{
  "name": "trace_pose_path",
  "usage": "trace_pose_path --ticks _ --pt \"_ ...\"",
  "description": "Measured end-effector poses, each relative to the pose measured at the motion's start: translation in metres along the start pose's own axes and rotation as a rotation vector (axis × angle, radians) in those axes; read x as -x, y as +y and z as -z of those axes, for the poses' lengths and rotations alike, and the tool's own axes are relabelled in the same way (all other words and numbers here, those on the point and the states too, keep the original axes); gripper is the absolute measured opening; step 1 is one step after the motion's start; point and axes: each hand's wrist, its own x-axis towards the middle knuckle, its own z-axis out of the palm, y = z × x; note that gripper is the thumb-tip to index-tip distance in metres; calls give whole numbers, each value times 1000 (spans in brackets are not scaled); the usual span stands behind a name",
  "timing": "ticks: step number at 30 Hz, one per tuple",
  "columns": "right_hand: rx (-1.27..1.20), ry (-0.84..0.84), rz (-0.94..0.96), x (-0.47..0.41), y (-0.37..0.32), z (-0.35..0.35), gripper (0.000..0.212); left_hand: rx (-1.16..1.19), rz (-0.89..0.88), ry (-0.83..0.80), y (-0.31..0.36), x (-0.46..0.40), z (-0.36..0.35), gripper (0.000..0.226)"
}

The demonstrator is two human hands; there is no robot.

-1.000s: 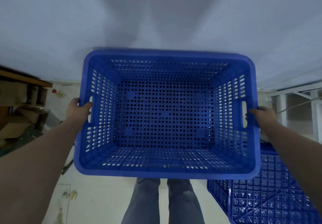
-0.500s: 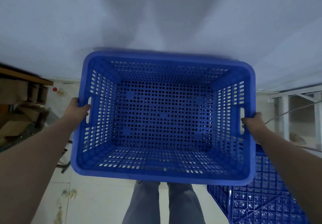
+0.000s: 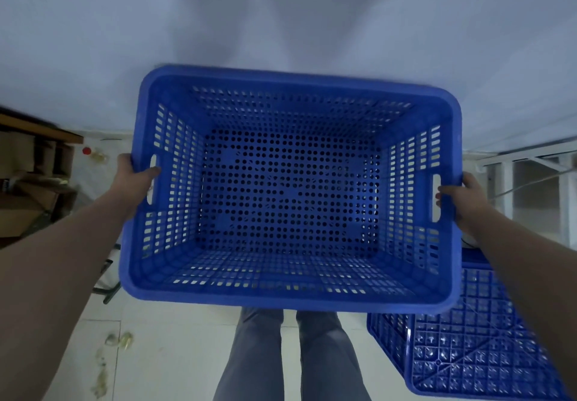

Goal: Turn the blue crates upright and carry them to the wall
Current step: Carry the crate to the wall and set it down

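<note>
A big blue crate [image 3: 288,188] is held up in the air, open side up, so we look right down into it. The left hand [image 3: 135,179] grips its left side at the handle slot, with the thumb hooked over the rim and the other fingers hidden behind the crate wall. The right hand [image 3: 465,197] grips the right side at the other slot; a few fingertips poke through the hole, and the rest of the hand is tucked behind the rim. Between the two hands the crate has nothing in it, just lots of little holes in the bottom and sides. Past the far edge of the crate is a pale wall [image 3: 281,19], but you cannot tell how close the crate is to it. Below the near edge are the person's two legs in grey trousers [image 3: 290,360] on a white floor [image 3: 168,353]; the feet are cut off. Under the right arm sits a second blue crate [image 3: 468,344], upside down with its ribbed bottom showing, partly covered by the held crate and the arm and cut off at the picture's edge. Beyond the left hand is a dim brown shelf with boxes [image 3: 28,175], hard to make out, and a small red-capped thing [image 3: 86,150]. Beyond the right hand stands a white frame [image 3: 530,182].
</note>
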Motion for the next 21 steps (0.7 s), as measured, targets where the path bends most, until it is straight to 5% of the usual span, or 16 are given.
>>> trace_pose_path --ticks 16,21 --pt "-58 -29 18 -5 1 1 37 -29 -12 1 -14 0 -3 37" --pt "13 19 80 -1 2 -3 40 -47 -8 -30 -11 1 -1 52"
